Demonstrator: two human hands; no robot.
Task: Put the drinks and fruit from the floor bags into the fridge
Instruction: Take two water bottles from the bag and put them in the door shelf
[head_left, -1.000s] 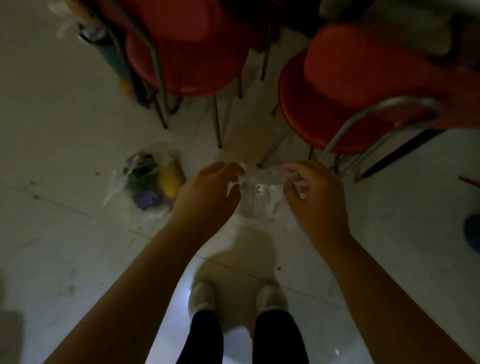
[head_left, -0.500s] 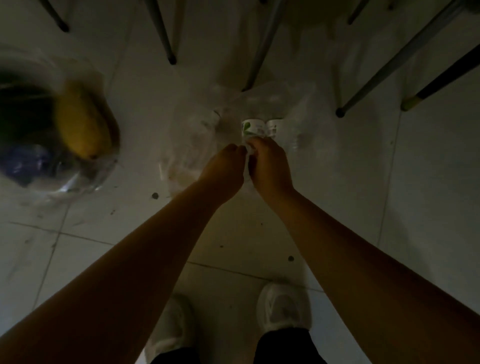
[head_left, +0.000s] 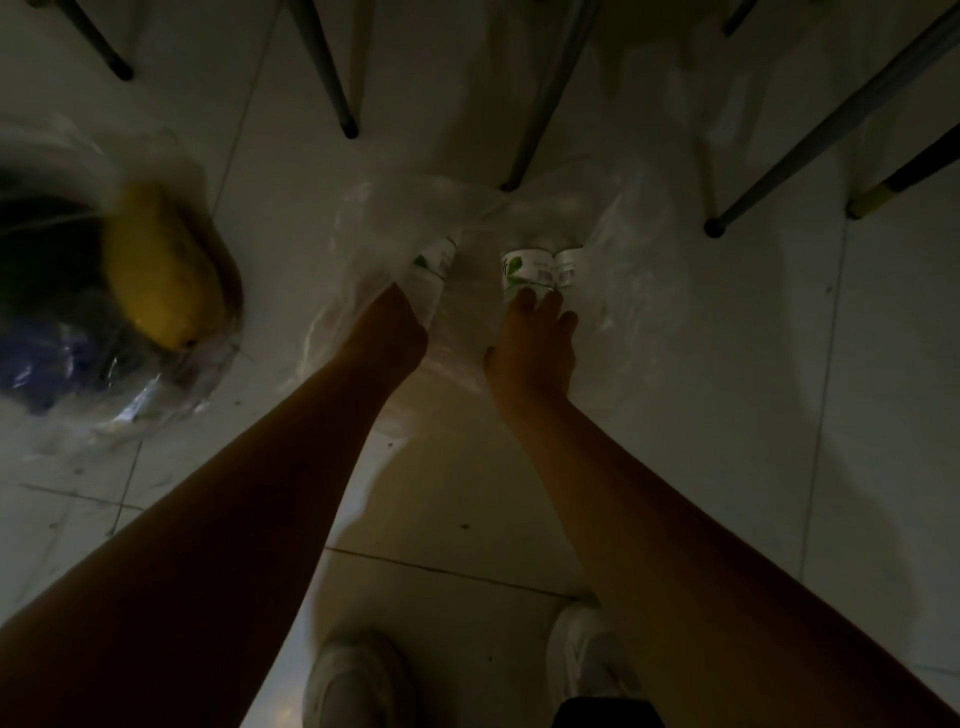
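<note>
A clear plastic bag (head_left: 613, 244) lies on the floor in front of my feet, with water bottles (head_left: 527, 267) in it that carry white labels with a green leaf. Another such bottle (head_left: 434, 262) shows through the plastic on the left. My left hand (head_left: 392, 332) is curled into a fist and grips the bag's left side. My right hand (head_left: 535, 338) reaches into the bag's mouth, its fingers stretched out with the tips on a labelled bottle. A sheet of plastic is pulled taut between both hands. A second bag (head_left: 156, 384) at the left holds a yellow fruit (head_left: 161, 270).
Metal chair legs (head_left: 332, 88) stand on the tiled floor just behind the bags, more chair legs (head_left: 810, 140) at the right. The left bag also holds dark and purple items, blurred. My white shoes (head_left: 358, 680) are at the bottom edge.
I have bent much lower toward the floor. My hands, pinched together at the bag's top half a second ago, have moved apart, and the right fingers now reach the bottles.
</note>
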